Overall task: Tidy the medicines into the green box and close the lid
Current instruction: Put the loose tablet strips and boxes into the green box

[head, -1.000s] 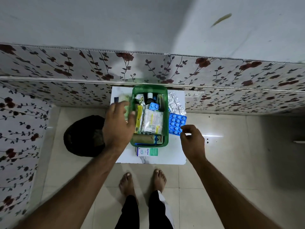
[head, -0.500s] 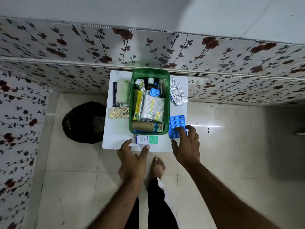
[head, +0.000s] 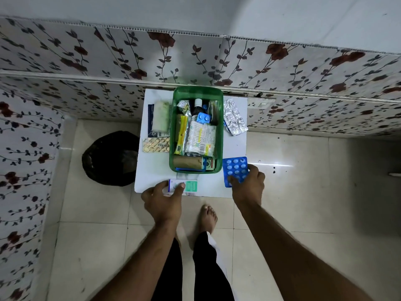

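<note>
The green box (head: 196, 170) sits mid-desk, already crowded, so with my left hand (head: 163, 199) pinching the small carton (head: 184, 186) just before it and my right hand (head: 247, 184) gripping the blue blister sheet (head: 234, 169) beside it, I should slide both in flat.

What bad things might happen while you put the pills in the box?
1. The green box already looks packed, so the lid may not shut once more goes in.
2. The small carton under the left hand sits at the table's front edge; a loose pinch might knock it to the floor.
3. The blue pill strip under the right hand hangs near the table's corner and might slide off.
</note>
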